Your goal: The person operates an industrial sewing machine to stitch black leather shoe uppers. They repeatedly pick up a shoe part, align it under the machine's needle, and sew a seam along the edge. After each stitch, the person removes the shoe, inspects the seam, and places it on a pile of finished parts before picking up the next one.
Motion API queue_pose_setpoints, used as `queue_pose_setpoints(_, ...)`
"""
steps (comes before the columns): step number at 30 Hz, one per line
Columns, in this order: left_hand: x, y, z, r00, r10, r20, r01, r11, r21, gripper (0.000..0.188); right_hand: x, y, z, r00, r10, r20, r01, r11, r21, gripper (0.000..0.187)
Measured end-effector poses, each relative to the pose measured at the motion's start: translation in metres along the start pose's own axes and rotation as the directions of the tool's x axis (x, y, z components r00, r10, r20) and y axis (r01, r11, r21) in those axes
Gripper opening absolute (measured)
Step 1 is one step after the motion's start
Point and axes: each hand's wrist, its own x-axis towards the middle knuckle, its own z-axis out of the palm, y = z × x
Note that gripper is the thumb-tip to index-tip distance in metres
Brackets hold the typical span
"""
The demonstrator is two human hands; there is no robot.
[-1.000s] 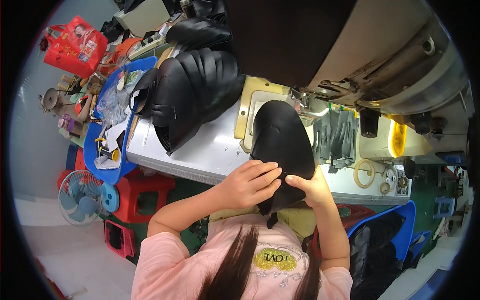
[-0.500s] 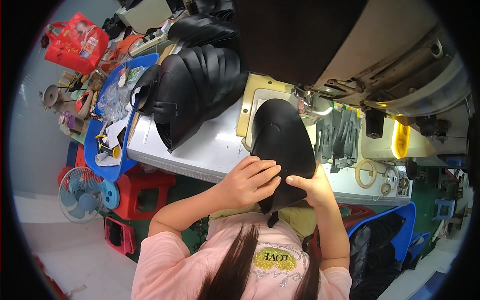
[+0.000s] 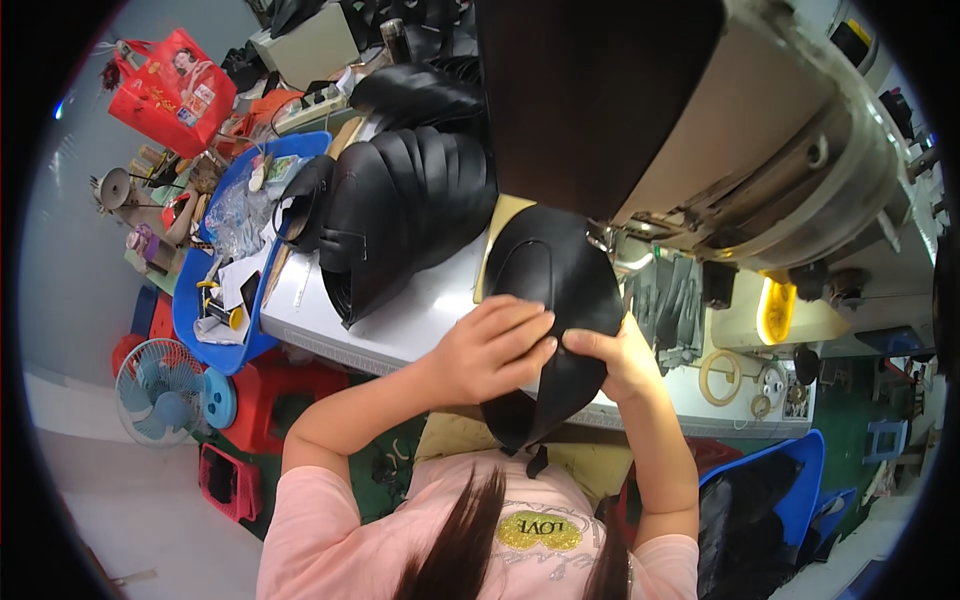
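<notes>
A black leather shoe upper (image 3: 565, 265) lies below the sewing machine's working end, its far edge rounded and a curved seam line on its face. Fingers of my left hand (image 3: 497, 345), bent and close together, press on the upper's left part. My right hand (image 3: 615, 362) grips its right edge, thumb on top and the other fingers mostly hidden behind it. Toward my body the leather curls into an open loop with a small tab at its end. The sewing machine (image 3: 790, 130) looms at the upper right, partly above the upper.
A fanned stack of black uppers (image 3: 410, 195) stands on the white table (image 3: 385, 330) to the left. Grey strips (image 3: 665, 300) lie right of the machine's work area. Blue bins (image 3: 200, 345) with scraps, a fan (image 3: 165, 390) and a red stool (image 3: 260, 400) are at the left.
The upper has turned and bent, so its curved seam line shows more fully and the loop near my body is wider. Both hands keep hold; the whole view has shifted slightly.
</notes>
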Motion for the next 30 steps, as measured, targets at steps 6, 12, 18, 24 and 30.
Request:
queue_pose_setpoints(6,0.03,-0.047,0.03,0.999,0.014,-0.042,-0.016,0.999,-0.039,0.021,-0.001,0.007,-0.035,0.959,-0.158,-0.233,0.191,0.974,0.124,0.019)
queue_pose_setpoints(12,0.04,-0.056,0.035,0.999,-0.038,-0.028,0.036,0.997,-0.071,0.021,-0.003,-0.004,-0.051,0.941,-0.225,-0.251,0.195,0.971,-0.139,0.025)
queue_pose_setpoints(18,0.041,-0.064,0.039,0.997,-0.033,-0.065,0.029,0.997,-0.066,0.022,0.004,0.001,-0.051,0.913,-0.24,-0.328,0.246,0.969,-0.025,0.021)
queue_pose_setpoints(24,0.037,-0.07,0.049,0.997,-0.04,-0.065,0.035,0.997,-0.073,0.019,0.011,0.016,-0.07,0.871,-0.341,-0.354,0.34,0.938,-0.066,0.019)
queue_pose_setpoints(30,0.036,-0.069,0.051,0.991,-0.069,-0.118,0.049,0.985,-0.167,0.017,0.012,0.023,-0.081,0.838,-0.401,-0.37,0.366,0.916,-0.165,0.022)
